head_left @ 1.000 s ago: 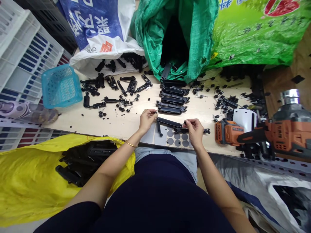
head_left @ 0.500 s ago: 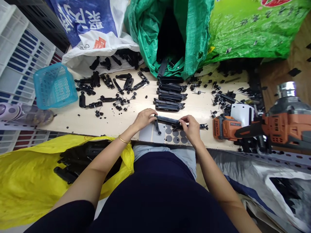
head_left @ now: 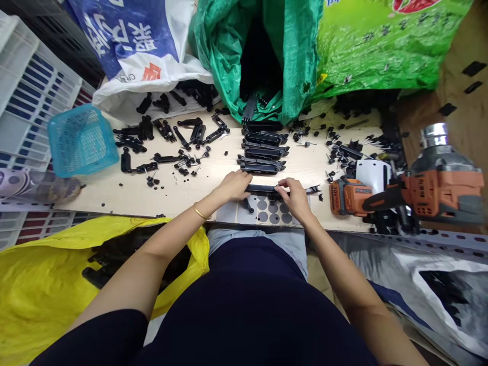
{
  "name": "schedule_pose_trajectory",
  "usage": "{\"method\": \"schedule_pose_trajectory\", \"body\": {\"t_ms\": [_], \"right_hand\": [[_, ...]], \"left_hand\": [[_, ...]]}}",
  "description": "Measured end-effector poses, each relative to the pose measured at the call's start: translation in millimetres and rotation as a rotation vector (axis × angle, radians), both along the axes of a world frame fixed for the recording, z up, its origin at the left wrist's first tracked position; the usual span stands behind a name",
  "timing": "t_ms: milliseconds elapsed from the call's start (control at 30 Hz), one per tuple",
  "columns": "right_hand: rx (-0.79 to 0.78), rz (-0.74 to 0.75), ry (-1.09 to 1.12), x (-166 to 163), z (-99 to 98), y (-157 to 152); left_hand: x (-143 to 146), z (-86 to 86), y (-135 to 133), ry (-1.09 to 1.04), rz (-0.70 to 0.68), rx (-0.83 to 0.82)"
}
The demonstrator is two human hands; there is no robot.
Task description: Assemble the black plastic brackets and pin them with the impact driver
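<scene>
A long black plastic bar [head_left: 263,189] lies crosswise in front of me, between my two hands. My left hand [head_left: 234,185] is closed over its left end, the fingertips hiding that end. On the right, my right hand [head_left: 294,197] pinches the bar between thumb and fingers. A short black arm [head_left: 248,205] angles down from below the left end. Past my right hand, a black forked end [head_left: 313,189] sticks out. Under the work is a grey sheet with round stickers [head_left: 273,208]. Several similar black folded assemblies [head_left: 261,165] are lined up just beyond.
Loose black arms and screw knobs [head_left: 188,162] are scattered left, with more small parts [head_left: 345,152] right. An orange power drill [head_left: 430,190] lies at the right. A blue basket [head_left: 84,140] is at the left. Green [head_left: 305,56], white-blue [head_left: 152,66] and yellow sacks [head_left: 41,290] surround the tabletop.
My left hand has moved from pinching the bar's left corner to covering that end, and the short arm is now partly hidden. My right hand still pinches the bar. The whole view has shifted slightly.
</scene>
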State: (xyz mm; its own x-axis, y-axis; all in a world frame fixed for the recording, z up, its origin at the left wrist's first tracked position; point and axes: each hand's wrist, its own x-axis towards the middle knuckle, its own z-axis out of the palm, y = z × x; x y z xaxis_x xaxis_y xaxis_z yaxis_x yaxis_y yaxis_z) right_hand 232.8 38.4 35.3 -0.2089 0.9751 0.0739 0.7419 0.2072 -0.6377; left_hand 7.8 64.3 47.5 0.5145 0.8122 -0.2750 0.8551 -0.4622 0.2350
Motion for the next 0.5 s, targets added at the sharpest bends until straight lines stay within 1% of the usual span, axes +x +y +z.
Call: {"method": "schedule_pose_trajectory", "body": {"t_ms": [67,167,200,233,300,367,400,433,500], "right_hand": [[-0.016,-0.124,0.083,10.9,4.1,-7.1],[-0.124,-0.405,0.144,28.4,4.0,-22.4],[-0.184,-0.467,0.217,30.2,2.4,-26.8],[-0.241,-0.508,0.344,28.7,0.7,-30.0],[-0.322,-0.555,0.718,15.5,-0.8,-31.5],[-0.337,-0.59,1.059,-5.3,3.6,-26.5],[-0.328,-0.603,1.161,-15.5,8.2,-22.3],[-0.313,-0.609,1.218,-24.0,13.9,-17.4],[-0.29,-0.597,1.242,-34.5,26.7,-7.5]], "left_hand": [[8.4,-2.7,2.5,0.026,-0.048,-0.002],[13.0,-6.4,-4.6,-0.07,-0.044,-0.021],[13.3,-6.1,-9.9,-0.131,-0.022,-0.034],[13.6,-4.9,-16.2,-0.201,0.005,-0.049],[16.0,-0.7,-30.3,-0.358,0.058,-0.077],[21.4,4.5,-43.6,-0.512,0.113,-0.091],[24.7,6.9,-49.3,-0.576,0.15,-0.092],[28.3,9.2,-54.2,-0.629,0.194,-0.097],[34.8,12.7,-61.9,-0.697,0.281,-0.137]]}}
